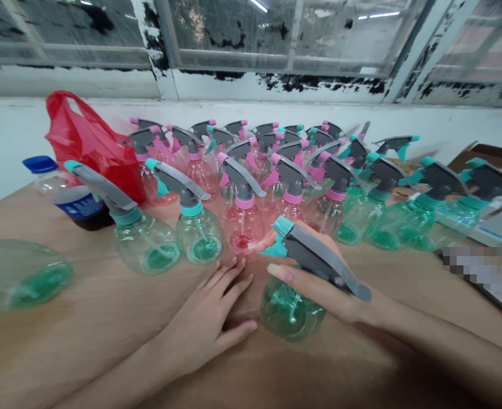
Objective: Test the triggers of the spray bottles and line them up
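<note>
My right hand is closed round the neck of a green spray bottle with a grey and turquoise trigger head. The thumb lies along the near side, and the other fingers are mostly hidden behind the head. Beside it, my left hand rests flat on the wooden table, fingers spread and holding nothing. Just beyond the left fingertips stand a green spray bottle with a turquoise collar and a pink spray bottle. Another green spray bottle stands further left.
Several pink and green spray bottles crowd the back, below the window. At left are a red plastic bag, a dark drink bottle and a headless green bottle. An open cardboard box and a pixelated flat object lie right.
</note>
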Motion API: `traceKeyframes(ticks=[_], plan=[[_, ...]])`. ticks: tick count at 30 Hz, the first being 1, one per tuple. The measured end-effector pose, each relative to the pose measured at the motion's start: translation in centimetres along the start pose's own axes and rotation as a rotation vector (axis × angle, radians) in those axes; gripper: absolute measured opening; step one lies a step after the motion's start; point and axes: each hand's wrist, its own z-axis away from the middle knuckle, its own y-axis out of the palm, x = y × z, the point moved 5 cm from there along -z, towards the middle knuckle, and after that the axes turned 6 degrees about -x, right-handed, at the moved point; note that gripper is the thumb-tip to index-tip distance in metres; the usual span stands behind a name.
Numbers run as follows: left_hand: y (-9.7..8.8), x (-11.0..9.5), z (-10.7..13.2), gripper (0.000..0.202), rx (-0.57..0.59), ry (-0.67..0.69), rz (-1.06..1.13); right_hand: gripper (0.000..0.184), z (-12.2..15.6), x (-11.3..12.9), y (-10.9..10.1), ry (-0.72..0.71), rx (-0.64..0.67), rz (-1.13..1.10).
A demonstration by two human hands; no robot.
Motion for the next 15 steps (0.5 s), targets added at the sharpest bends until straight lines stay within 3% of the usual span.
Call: traceKeyframes(ticks=[6,15], plan=[[-0.2,-0.1,0.2,0.064,-0.035,0.014,0.002,0.008,0.0,1.0,-0.3,-0.084,0.017,0.122],[0.1,0.1,0.3,0.063,-0.025,0.006,0.019,0.019,0.2,-0.6,0.0,-0.011,-0.043,0.070]])
